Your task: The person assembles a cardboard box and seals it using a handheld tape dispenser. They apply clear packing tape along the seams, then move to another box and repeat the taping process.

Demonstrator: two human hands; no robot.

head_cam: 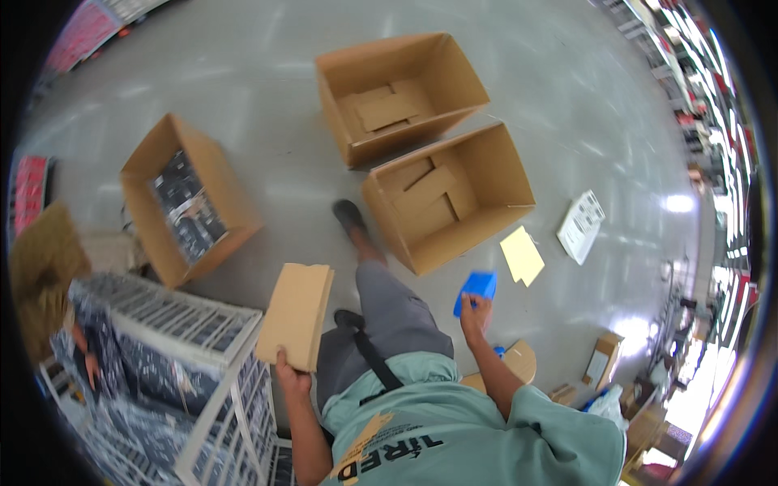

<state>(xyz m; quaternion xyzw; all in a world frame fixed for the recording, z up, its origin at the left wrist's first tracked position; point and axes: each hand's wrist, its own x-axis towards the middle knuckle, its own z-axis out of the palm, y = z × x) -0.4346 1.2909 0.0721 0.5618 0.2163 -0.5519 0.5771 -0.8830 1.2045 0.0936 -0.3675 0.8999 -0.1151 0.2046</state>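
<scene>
My left hand [293, 375] grips the lower end of a folded piece of brown cardboard [296, 307], held in front of my left leg. In my right hand [475, 313] is a flat blue card or pad [480, 284], pinched between thumb and fingers. Before me on the floor stands an open cardboard box [498, 176] whose bottom flaps show inside. Just beyond it is a second open cardboard box [462, 73], also with only flaps visible in its bottom. Yellow paper sheets [522, 256] lie on the floor beside the nearer box.
At left, a third cardboard box [225, 200] holds dark plastic-wrapped packages [188, 206]. A white metal cage cart [200, 340] of wrapped goods stands close by, with another person's hand [92, 368] over it. A white package with labels [581, 228] lies on the right.
</scene>
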